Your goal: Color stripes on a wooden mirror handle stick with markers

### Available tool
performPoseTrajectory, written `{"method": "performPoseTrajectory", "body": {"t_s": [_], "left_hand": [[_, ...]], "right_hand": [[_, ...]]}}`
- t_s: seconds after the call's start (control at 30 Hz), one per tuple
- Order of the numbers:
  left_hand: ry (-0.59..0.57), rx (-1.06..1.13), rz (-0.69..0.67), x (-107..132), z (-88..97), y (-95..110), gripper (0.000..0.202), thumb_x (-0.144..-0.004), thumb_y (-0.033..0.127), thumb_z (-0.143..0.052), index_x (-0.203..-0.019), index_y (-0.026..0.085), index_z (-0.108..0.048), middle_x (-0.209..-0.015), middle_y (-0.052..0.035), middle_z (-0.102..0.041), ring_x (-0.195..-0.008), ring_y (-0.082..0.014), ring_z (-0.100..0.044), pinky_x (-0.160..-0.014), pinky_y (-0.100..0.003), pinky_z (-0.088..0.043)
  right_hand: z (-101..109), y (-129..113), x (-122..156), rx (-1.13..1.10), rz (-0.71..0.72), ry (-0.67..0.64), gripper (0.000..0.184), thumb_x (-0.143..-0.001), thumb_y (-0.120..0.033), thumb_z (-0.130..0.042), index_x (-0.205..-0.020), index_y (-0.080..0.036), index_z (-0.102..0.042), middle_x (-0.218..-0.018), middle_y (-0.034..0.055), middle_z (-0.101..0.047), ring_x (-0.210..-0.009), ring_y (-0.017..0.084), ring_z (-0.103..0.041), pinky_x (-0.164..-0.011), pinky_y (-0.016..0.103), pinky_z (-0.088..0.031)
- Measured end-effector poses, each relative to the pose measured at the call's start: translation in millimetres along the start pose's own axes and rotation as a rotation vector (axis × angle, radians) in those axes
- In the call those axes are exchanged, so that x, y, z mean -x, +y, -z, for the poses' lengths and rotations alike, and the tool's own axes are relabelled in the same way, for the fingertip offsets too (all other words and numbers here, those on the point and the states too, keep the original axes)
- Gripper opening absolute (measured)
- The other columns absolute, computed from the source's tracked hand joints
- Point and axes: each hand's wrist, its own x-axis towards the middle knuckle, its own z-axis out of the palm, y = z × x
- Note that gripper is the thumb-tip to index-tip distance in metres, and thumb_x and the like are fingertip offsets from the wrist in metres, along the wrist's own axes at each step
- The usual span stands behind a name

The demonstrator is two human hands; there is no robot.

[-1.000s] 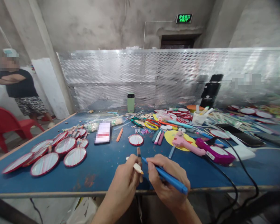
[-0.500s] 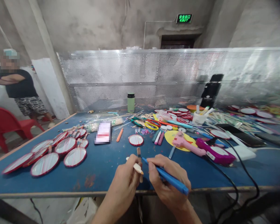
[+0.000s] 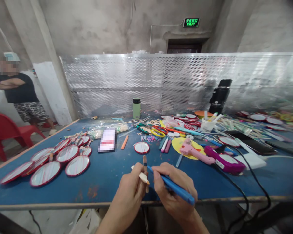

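Note:
My left hand [image 3: 132, 185] is closed around a flat wooden craft stick [image 3: 144, 160], held upright with a dark band below its top end. A white pen-like piece with an orange tip [image 3: 143, 177] also sticks out between its fingers. My right hand [image 3: 177, 185] grips a blue marker [image 3: 178, 189] in a writing hold, its tip at or very close to the stick; contact cannot be made out. Beyond both hands, a small round mirror with a red rim [image 3: 141, 148] lies on the blue table [image 3: 107, 182].
Several red-rimmed mirrors [image 3: 46, 173] are piled at left beside a phone [image 3: 107, 140] and an orange marker [image 3: 124, 142]. To the right lie markers [image 3: 164, 145], scissors [image 3: 158, 131], a pink glue gun [image 3: 195, 152], a purple device [image 3: 224, 159] and cables. A person [image 3: 19, 89] stands far left.
Both hands keep their holds and stay almost in place. The whole view has shifted slightly; the stick and marker look much the same.

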Motion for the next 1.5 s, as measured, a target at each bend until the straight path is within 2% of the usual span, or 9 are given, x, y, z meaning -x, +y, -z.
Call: {"method": "performPoseTrajectory", "body": {"t_s": [0.5,1.23,1.5], "left_hand": [[0.017,0.008,0.009,0.1,-1.6,0.1,0.027,-0.102,0.032,-0.036,-0.077,0.022,-0.040,-0.065,0.0060,-0.051,-0.059,-0.0111,-0.043,-0.055,-0.022,-0.026],[0.001,0.017,0.006,1.4,0.2,-0.6,0.026,-0.102,0.031,-0.036,-0.077,0.023,-0.039,-0.066,0.0067,-0.049,-0.059,-0.0111,-0.040,-0.054,-0.023,-0.025],[-0.007,0.030,0.006,0.3,0.4,-2.3,0.025,-0.101,0.026,-0.038,-0.077,0.023,-0.039,-0.066,0.0077,-0.048,-0.058,-0.0102,-0.039,-0.054,-0.022,-0.024]], "right_hand": [[0.2,-0.6,-0.8,-0.035,0.029,-0.012,0.011,-0.086,-0.010,-0.058,-0.081,-0.019,-0.063,-0.069,-0.0003,-0.071,-0.059,0.011,-0.067,-0.059,0.020,-0.051],[1.5,1.5,4.4,-0.039,0.005,-0.055,0.011,-0.088,-0.012,-0.057,-0.085,-0.021,-0.063,-0.072,-0.0010,-0.072,-0.060,0.011,-0.067,-0.061,0.021,-0.051],[1.7,-0.2,3.0,-0.028,0.015,-0.051,0.011,-0.088,-0.012,-0.057,-0.085,-0.021,-0.062,-0.071,-0.0019,-0.071,-0.061,0.010,-0.067,-0.062,0.020,-0.050]]}}
